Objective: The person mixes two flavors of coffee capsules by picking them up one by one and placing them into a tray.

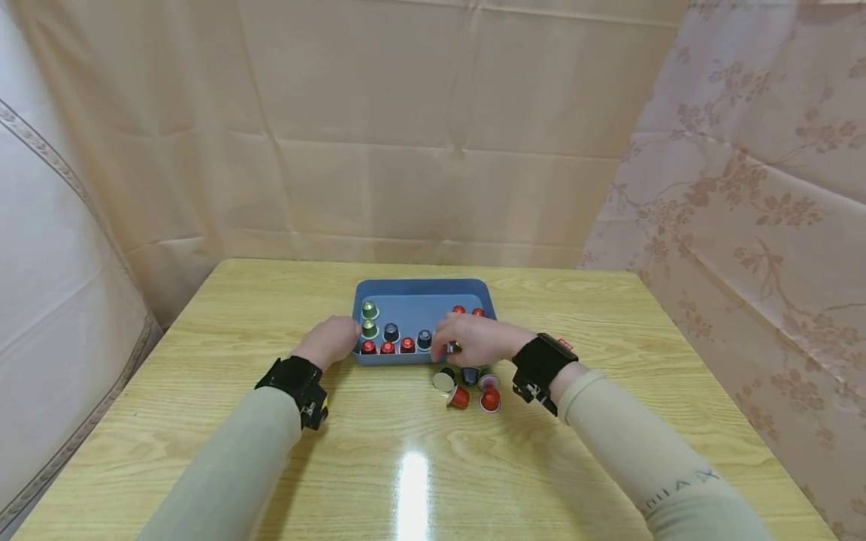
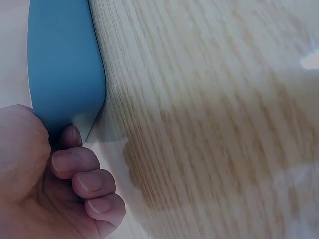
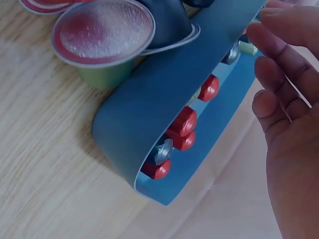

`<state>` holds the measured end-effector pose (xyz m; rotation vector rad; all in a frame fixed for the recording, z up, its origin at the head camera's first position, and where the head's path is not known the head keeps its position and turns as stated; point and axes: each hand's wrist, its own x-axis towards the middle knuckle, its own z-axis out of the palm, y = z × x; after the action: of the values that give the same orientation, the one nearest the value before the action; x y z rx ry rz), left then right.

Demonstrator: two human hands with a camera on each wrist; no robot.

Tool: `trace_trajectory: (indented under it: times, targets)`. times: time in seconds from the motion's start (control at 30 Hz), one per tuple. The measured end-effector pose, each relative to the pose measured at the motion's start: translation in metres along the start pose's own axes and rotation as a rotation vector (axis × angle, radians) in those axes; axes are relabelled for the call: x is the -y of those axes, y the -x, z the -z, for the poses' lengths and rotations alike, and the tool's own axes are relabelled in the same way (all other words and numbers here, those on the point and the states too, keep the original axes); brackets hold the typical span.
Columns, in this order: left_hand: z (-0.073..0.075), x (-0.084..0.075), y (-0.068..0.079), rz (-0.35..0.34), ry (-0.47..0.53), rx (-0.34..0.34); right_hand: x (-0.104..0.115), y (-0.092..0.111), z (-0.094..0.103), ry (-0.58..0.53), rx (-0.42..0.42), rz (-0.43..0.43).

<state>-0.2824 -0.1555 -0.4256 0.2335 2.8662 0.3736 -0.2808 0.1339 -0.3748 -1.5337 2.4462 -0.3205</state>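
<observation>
My left hand (image 1: 329, 340) is at the left end of a blue tray (image 1: 422, 286), pinching its wall between thumb and curled fingers (image 2: 76, 162). Over the tray's front right part, my right hand (image 1: 473, 338) reaches down with bent fingers, the tips close to a dark coffee capsule (image 1: 424, 340). I cannot tell whether its thumb and forefinger pinch a capsule. Red capsules (image 1: 388, 347) line the tray's front left, with green capsules (image 1: 369, 328) behind them and another dark capsule (image 1: 391, 332) beside. More red capsules (image 3: 183, 122) are in the right part, partly hidden by the right hand.
Several loose capsules lie on the wooden table (image 1: 352, 451) in front of the tray: a red one (image 1: 458, 397), another red one (image 1: 490, 400), a pale-lidded one (image 1: 443, 379) and a dark one (image 1: 470, 376). A beige curtain (image 1: 406, 150) hangs behind the table.
</observation>
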Motion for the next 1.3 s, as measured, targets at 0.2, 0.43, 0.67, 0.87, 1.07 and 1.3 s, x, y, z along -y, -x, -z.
trace_trajectory:
  times: [0.2,0.43,0.67,0.87,1.07,1.3]
  targets:
    - [0.001,0.0,0.001,-0.034,-0.035,-0.006,0.007,0.002,-0.005,0.01,0.026,0.062]
    - [0.002,-0.002,0.004,-0.016,-0.007,-0.015,0.011,0.005,-0.013,0.099,0.06,0.037]
    - [0.002,-0.002,0.004,0.008,0.013,-0.007,0.01,0.006,-0.02,0.176,0.078,0.036]
    - [0.002,-0.003,0.004,0.019,0.028,0.0,0.007,0.005,-0.026,0.218,0.046,0.079]
    - [0.004,-0.003,0.005,0.012,0.025,0.0,0.007,0.004,-0.026,0.198,0.02,0.083]
    - [0.004,-0.003,0.006,0.011,0.041,0.0,0.014,0.003,-0.017,0.08,0.021,0.037]
